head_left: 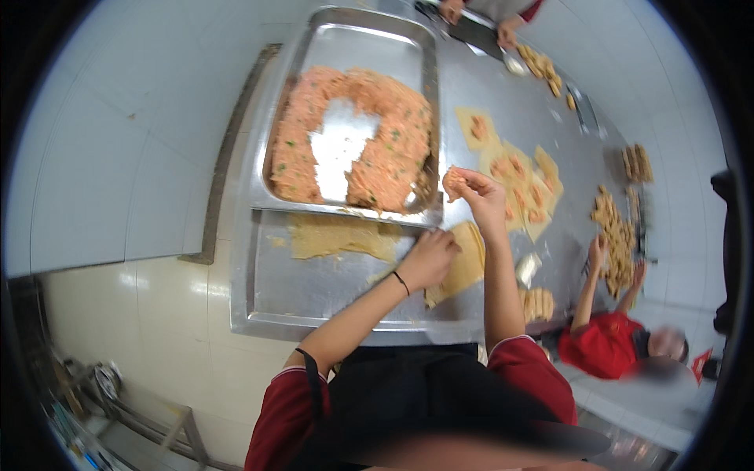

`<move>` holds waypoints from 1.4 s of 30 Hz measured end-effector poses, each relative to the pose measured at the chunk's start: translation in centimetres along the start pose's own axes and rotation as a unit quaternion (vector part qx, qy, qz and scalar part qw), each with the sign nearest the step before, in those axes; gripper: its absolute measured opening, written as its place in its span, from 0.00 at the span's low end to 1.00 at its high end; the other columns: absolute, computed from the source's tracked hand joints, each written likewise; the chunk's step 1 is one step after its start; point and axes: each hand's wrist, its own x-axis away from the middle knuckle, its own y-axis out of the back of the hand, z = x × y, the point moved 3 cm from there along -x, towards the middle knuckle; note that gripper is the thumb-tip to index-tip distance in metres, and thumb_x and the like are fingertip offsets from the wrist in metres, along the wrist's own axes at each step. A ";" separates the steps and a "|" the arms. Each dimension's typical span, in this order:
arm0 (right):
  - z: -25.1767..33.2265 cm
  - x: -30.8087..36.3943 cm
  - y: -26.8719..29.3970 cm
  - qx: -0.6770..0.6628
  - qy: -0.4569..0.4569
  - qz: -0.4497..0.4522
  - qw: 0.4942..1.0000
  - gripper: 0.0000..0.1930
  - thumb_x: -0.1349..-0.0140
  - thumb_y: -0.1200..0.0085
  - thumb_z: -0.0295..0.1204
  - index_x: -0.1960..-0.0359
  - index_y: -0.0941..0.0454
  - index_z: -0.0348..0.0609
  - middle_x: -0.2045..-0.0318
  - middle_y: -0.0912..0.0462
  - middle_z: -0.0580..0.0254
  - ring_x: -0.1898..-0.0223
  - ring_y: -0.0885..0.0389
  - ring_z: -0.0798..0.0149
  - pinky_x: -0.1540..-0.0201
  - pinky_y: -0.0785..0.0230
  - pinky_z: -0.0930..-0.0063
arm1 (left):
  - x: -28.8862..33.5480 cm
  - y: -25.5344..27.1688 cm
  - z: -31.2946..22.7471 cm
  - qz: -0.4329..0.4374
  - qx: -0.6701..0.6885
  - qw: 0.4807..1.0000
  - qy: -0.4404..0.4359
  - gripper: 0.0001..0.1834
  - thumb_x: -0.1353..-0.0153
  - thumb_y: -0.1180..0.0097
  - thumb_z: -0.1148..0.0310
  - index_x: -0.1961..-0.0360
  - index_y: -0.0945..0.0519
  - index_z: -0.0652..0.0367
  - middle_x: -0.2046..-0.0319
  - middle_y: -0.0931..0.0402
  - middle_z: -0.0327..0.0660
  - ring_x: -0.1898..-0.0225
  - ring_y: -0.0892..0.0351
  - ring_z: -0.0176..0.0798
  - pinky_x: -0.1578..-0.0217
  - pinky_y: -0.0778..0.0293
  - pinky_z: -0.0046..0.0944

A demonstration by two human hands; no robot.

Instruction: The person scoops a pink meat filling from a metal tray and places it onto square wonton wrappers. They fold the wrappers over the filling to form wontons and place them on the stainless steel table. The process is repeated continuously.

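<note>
Between the fingertips of my right hand [482, 196] is a small lump of minced meat filling [452, 182], held just off the right rim of a steel tray. My left hand [430, 259] is below the tray's corner, fingers curled together at the edge of a yellow wrapper sheet [465, 271]; its fingertips are partly hidden. Pink filling with green bits [393, 149] lies in a horseshoe shape in the deep steel tray [357, 14], around a bare patch of its bottom. To the right, several yellow wrappers [512, 157] lie spread out, each with filling on it.
More yellow sheets [342, 237] lie under the tray's near edge. Finished rolls [538, 304] sit near a white bag [528, 269]. At right, a co-worker in red [601, 345] reaches to a pile of rolls [616, 243]. Another person's hands [506, 35] work at the far end by a dark board [475, 35].
</note>
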 end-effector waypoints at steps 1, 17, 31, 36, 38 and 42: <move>-1.1 1.6 1.8 -0.015 0.019 -0.007 1.000 0.14 0.39 0.42 0.24 0.53 0.20 0.32 0.63 0.15 0.61 0.62 0.19 0.73 0.56 0.27 0.77 | 0.0 0.3 -0.2 -0.004 -0.003 1.000 -0.012 0.20 0.55 0.45 0.73 0.56 0.24 0.60 0.57 0.31 0.44 0.51 0.33 0.47 0.53 0.36 0.45; -9.4 14.4 2.3 0.354 0.203 -0.163 0.898 0.11 0.50 0.38 0.24 0.65 0.14 0.56 0.61 0.15 0.77 0.58 0.30 0.66 0.52 0.51 0.67 | 0.4 1.6 -0.2 0.081 0.018 0.994 0.077 0.42 0.52 0.35 0.59 0.36 0.39 0.53 0.45 0.33 0.45 0.40 0.38 0.48 0.43 0.43 0.47; -7.4 14.2 4.5 0.449 0.067 -0.156 0.877 0.03 0.47 0.38 0.34 0.71 0.16 0.54 0.52 0.20 0.72 0.47 0.34 0.62 0.43 0.58 0.55 | 0.4 0.9 0.5 0.091 0.025 0.992 0.086 0.42 0.53 0.34 0.59 0.37 0.39 0.55 0.44 0.35 0.45 0.40 0.38 0.48 0.43 0.43 0.48; -1.5 7.7 5.1 0.350 0.125 -0.140 0.918 0.04 0.44 0.40 0.33 0.68 0.18 0.51 0.51 0.20 0.67 0.42 0.32 0.58 0.41 0.55 0.57 | 0.4 1.1 0.4 0.079 0.024 0.995 0.062 0.43 0.54 0.33 0.60 0.37 0.39 0.57 0.43 0.36 0.45 0.40 0.39 0.48 0.43 0.43 0.48; 0.5 3.0 3.0 0.209 0.167 -0.071 0.961 0.07 0.42 0.41 0.33 0.63 0.18 0.49 0.52 0.18 0.64 0.43 0.28 0.59 0.40 0.54 0.61 | 0.4 1.1 0.3 0.069 0.015 0.996 0.061 0.44 0.56 0.33 0.62 0.37 0.39 0.58 0.43 0.36 0.46 0.40 0.39 0.50 0.43 0.43 0.48; 2.7 -5.6 -5.5 0.263 0.252 0.040 0.930 0.16 0.41 0.44 0.31 0.51 0.23 0.43 0.47 0.22 0.56 0.43 0.27 0.57 0.37 0.55 0.53 | 0.3 1.2 0.3 0.066 0.022 0.996 0.055 0.41 0.56 0.34 0.62 0.40 0.37 0.62 0.44 0.35 0.49 0.41 0.38 0.53 0.43 0.42 0.50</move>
